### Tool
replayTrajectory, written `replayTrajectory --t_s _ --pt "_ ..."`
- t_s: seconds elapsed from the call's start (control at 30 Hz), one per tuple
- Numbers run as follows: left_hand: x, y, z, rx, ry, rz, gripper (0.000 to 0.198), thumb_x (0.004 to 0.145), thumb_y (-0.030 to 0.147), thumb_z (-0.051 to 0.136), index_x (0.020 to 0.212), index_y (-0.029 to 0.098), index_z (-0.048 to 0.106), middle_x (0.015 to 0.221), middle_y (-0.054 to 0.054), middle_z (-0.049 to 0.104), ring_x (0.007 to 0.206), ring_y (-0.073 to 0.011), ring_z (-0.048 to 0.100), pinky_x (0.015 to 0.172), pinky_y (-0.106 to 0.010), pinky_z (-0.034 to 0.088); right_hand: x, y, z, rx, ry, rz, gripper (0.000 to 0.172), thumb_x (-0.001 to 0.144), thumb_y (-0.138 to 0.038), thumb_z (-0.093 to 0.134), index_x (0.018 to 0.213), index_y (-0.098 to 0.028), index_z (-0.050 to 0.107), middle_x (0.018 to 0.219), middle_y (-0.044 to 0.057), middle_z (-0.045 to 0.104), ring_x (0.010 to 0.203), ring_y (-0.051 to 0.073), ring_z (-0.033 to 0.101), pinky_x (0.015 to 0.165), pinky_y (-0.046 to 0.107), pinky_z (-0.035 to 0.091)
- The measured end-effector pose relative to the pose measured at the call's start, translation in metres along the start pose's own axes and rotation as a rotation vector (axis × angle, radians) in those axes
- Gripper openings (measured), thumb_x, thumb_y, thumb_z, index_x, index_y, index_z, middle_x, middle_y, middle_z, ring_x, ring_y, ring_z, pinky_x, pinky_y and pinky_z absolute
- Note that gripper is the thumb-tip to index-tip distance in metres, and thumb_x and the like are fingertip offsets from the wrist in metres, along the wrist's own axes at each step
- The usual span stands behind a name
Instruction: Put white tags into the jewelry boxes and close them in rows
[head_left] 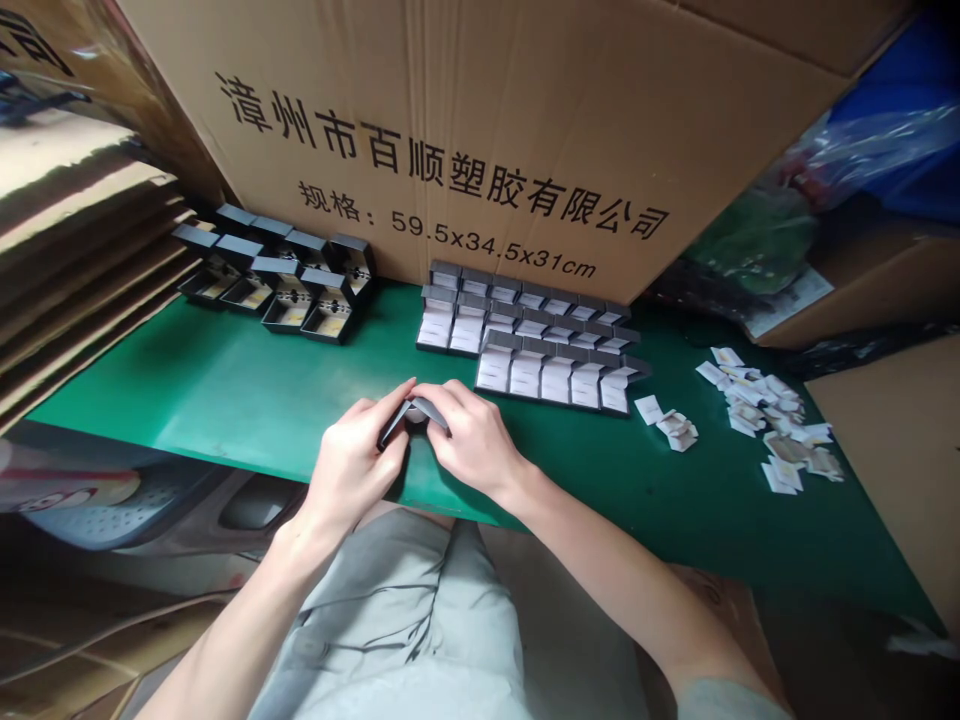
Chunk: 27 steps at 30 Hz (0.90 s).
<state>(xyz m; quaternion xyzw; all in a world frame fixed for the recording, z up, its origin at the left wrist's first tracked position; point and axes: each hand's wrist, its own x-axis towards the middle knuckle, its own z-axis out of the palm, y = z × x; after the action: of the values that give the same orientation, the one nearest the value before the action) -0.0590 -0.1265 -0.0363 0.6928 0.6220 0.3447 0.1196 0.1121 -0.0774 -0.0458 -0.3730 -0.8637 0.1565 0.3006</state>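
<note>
Near the front edge of the green tabletop, both hands grip one small black hinged box (394,425), its lid tilted up. My left hand (356,450) is closed round its left side. On the other side, my right hand (472,435) is closed on the raised part, fingers over the top. What lies inside this box is mostly hidden by the fingers. Beyond my right hand stand rows of open black boxes with white inserts (555,380). Farther left, several open black boxes (326,320) show yellowish bottoms and no white insert.
Small folded white pieces (772,400) lie scattered at the right, with a few nearer pieces (677,430). A large cardboard carton (450,100) walls off the back. Stacked cardboard sheets (82,250) border the left. The green table (202,400) ends just before my lap.
</note>
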Motion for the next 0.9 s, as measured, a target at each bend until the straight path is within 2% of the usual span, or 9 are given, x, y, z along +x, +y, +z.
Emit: replayTrajectory --t_s 0.17,0.37,0.63,0.9 --pt "0.0013 0.0019 -0.0009 -0.001 -0.008 0.011 0.046 0.092 0.024 0.051 0.137 0.021 0.064 0.097 -0.005 0.074 0.082 -0.0203 0.070 0.079 -0.028 0.056 0.0028 -0.0013 -0.0011 0.026 0.018 0.017 0.041 0.092 -0.009 0.051 0.129 -0.023 0.062 0.119 0.006 0.069 0.108 0.019 0.069 0.096 0.030 0.057" --pt "-0.0026 -0.0019 0.0001 0.007 -0.001 0.059 0.045 0.099 0.028 0.047 0.142 0.021 0.060 0.104 -0.007 0.075 0.087 -0.0205 0.070 0.081 -0.029 0.056 0.0035 -0.0009 -0.0002 -0.002 0.059 -0.023 0.031 0.096 -0.015 0.049 0.121 -0.019 0.068 0.116 0.009 0.074 0.105 0.022 0.071 0.096 0.035 0.058" --pt "-0.0052 -0.0041 0.0010 0.022 0.025 0.126 0.045 0.100 0.023 0.045 0.142 0.017 0.059 0.100 -0.007 0.075 0.084 -0.0197 0.070 0.081 -0.029 0.055 0.0014 0.0000 0.0024 -0.055 0.088 -0.079 0.032 0.099 -0.015 0.048 0.121 -0.016 0.070 0.116 0.011 0.076 0.102 0.023 0.075 0.093 0.035 0.060" --pt "-0.0047 -0.0049 0.0014 0.036 0.009 0.112 0.047 0.100 0.023 0.045 0.145 0.018 0.056 0.097 -0.006 0.074 0.084 -0.0195 0.070 0.080 -0.028 0.055 0.0005 -0.0003 0.0029 -0.042 0.127 -0.075 0.034 0.098 -0.015 0.048 0.122 -0.018 0.071 0.117 0.008 0.077 0.100 0.021 0.076 0.092 0.033 0.061"
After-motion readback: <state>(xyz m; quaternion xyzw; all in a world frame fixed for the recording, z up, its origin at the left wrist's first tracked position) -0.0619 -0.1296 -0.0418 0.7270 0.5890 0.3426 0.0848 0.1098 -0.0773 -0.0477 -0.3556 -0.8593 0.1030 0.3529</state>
